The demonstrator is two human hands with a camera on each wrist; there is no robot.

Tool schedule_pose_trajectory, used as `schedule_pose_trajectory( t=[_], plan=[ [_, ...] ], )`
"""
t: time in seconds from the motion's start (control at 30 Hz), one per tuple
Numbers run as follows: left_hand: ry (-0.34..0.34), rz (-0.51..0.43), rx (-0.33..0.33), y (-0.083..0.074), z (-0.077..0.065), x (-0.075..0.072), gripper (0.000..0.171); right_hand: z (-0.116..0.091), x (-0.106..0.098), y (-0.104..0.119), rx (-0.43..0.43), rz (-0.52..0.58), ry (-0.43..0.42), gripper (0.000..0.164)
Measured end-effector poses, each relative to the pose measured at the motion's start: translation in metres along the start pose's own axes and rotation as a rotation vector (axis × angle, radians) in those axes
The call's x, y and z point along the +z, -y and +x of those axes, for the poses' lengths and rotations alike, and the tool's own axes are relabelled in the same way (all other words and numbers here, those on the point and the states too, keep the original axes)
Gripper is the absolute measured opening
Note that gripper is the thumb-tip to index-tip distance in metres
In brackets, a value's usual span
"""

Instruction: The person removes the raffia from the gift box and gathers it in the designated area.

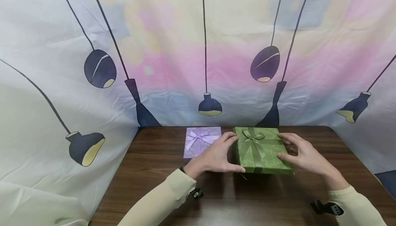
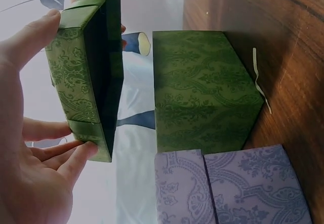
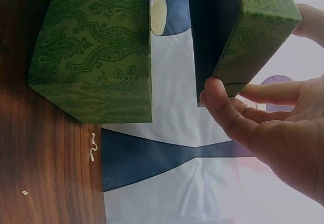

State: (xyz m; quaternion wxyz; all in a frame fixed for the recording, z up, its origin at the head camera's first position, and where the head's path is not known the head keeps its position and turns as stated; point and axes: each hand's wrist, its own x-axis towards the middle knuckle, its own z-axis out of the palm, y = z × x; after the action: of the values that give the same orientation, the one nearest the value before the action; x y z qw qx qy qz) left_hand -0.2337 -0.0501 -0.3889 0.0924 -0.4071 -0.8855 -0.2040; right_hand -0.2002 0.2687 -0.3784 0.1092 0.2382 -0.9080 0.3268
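A green patterned gift box lid (image 1: 269,160) with a satin ribbon bow is held level between both hands. My left hand (image 1: 215,157) grips its left side, thumb at the near corner. On the opposite side my right hand (image 1: 304,155) pinches the edge between thumb and fingers. Directly below stands the green box base (image 2: 202,87), and a gap separates it from the lid in both wrist views. From the head view the base is mostly hidden under the lid. A lilac gift box (image 1: 193,152) with a bow stands left of it, partly behind my left hand.
The dark wooden table (image 1: 148,178) ends at a printed cloth backdrop (image 1: 173,109) hanging behind it. Thin pale scraps, such as one paper strip (image 2: 256,74), lie on the wood near the green base. A small pale crumb (image 3: 25,192) is also on the table.
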Motion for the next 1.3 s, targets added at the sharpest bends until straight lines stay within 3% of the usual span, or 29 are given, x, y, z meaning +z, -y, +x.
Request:
schedule_pose_trajectory(
  t=[0.4, 0.57, 1.03, 1.3],
  plan=[
    [-0.025, 0.004, 0.013, -0.007, -0.004, -0.004, 0.105, -0.005, -0.004, 0.003, 0.016, 0.012, -0.001, 0.068],
    [-0.019, -0.005, -0.005, -0.008, -0.007, -0.004, 0.105, -0.004, -0.003, 0.005, 0.005, -0.035, -0.007, 0.067],
    [-0.019, -0.019, -0.011, -0.015, -0.02, -0.002, 0.108, -0.017, -0.005, 0.012, 0.004, -0.036, 0.062, 0.074],
    [-0.017, -0.018, -0.011, -0.019, -0.028, 0.007, 0.108, -0.027, -0.002, 0.013, 0.021, -0.029, 0.077, 0.075]
  ],
)
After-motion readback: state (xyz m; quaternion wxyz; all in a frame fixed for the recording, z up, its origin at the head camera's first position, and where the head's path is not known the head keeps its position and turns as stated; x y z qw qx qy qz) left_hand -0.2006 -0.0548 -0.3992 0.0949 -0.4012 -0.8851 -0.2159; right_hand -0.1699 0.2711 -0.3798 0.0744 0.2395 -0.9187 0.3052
